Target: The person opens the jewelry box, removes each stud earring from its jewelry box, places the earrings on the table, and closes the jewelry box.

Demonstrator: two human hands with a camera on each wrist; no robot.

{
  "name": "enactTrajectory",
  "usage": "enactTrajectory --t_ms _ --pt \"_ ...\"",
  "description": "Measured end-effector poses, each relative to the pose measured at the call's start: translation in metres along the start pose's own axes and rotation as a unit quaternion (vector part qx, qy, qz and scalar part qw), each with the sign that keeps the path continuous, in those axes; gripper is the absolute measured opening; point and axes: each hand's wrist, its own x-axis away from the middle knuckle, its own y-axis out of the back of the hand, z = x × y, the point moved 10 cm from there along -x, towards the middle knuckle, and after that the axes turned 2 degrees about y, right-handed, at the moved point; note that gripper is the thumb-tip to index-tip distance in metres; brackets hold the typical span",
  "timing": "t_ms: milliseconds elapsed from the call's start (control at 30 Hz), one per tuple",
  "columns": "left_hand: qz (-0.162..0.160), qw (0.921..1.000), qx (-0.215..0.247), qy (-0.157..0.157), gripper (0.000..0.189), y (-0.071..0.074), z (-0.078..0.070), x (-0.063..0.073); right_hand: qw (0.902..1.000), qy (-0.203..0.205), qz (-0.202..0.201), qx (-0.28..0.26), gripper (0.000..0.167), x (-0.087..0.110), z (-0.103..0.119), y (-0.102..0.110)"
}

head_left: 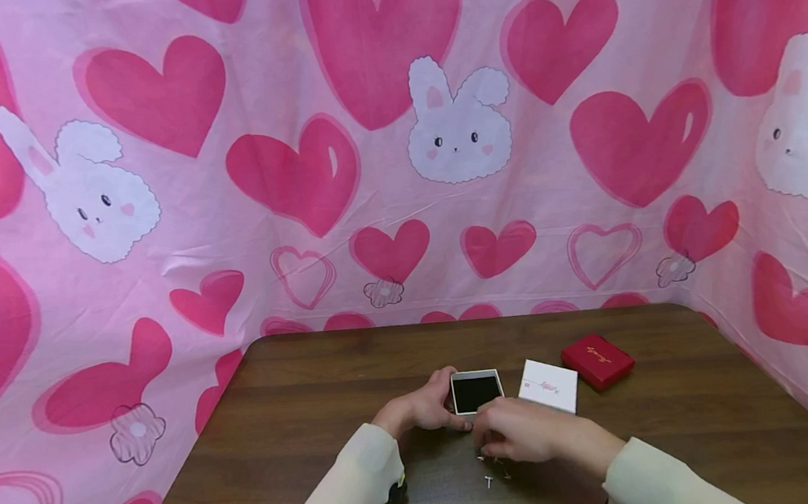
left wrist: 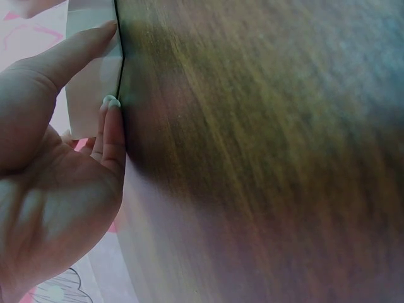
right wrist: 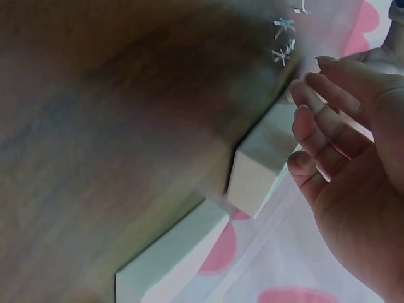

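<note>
A small white box [head_left: 475,372] with a black inside stands uncovered on the table. My left hand [head_left: 431,403] grips its left side, thumb along the near wall and fingers around the far side. In the left wrist view, the thumb lies flat against the box wall [left wrist: 93,76]. My right hand [head_left: 519,429] is at the box's near right corner, its fingers bent and thumb close to the index finger. Whether its fingertips pinch something I cannot tell. Just below it lie several small silvery pieces [head_left: 489,482] with thin stems; they also show beyond the fingertips in the right wrist view.
To the right of the box lies a white lid [head_left: 548,385] with pink print. Beyond it, a red box [head_left: 599,361] with gold lettering sits at an angle. The brown wooden table [head_left: 342,365] meets a pink cloth [head_left: 399,203] with hearts and rabbits behind and at the sides.
</note>
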Motion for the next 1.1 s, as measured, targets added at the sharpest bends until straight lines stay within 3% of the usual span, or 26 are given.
enactTrajectory --t_ms 200,533,767,1100 --pt "0.008 0.9999 0.005 0.005 0.073 -0.001 0.001 0.001 0.9997 0.000 -0.015 0.017 0.006 0.002 -0.001 0.014" --pt "0.005 0.9992 0.014 0.036 0.075 -0.002 0.010 -0.002 0.9990 -0.042 -0.016 0.002 0.011 0.007 -0.016 0.020" --pt "0.010 0.9994 0.012 0.030 0.077 -0.001 0.006 0.001 0.9975 -0.069 -0.014 -0.011 0.015 0.010 -0.029 0.023" --pt "0.006 0.9995 0.011 0.030 0.076 -0.001 0.006 -0.001 0.9965 -0.079 -0.020 0.019 0.016 0.015 -0.039 0.034"
